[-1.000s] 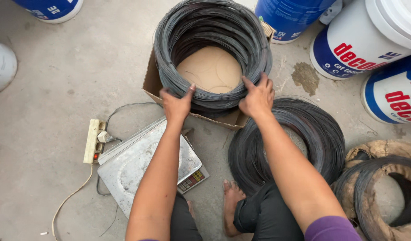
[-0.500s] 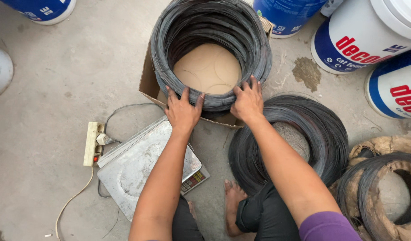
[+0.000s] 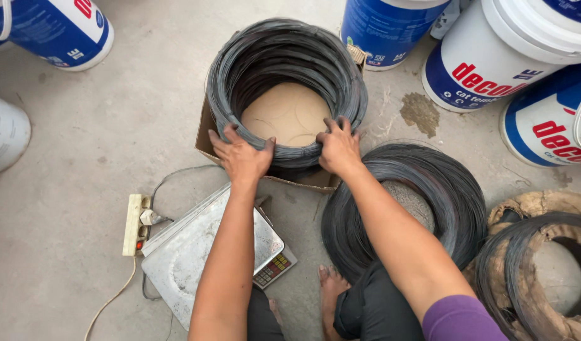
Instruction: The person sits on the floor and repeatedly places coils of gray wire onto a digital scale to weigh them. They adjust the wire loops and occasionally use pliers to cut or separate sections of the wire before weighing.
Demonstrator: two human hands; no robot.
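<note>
Seating step in hand: wire coil (image 3: 287, 60) sits in the cardboard box (image 3: 205, 136), left hand (image 3: 241, 158) and right hand (image 3: 337, 146) spread, gripping its near rim. Next, probably: even downward pressure, scale (image 3: 205, 252) just nearer.

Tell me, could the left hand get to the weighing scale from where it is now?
Probably yes. The left hand grips the wire coil in the cardboard box, and the weighing scale lies directly under that forearm with nothing covering its metal top.
</note>
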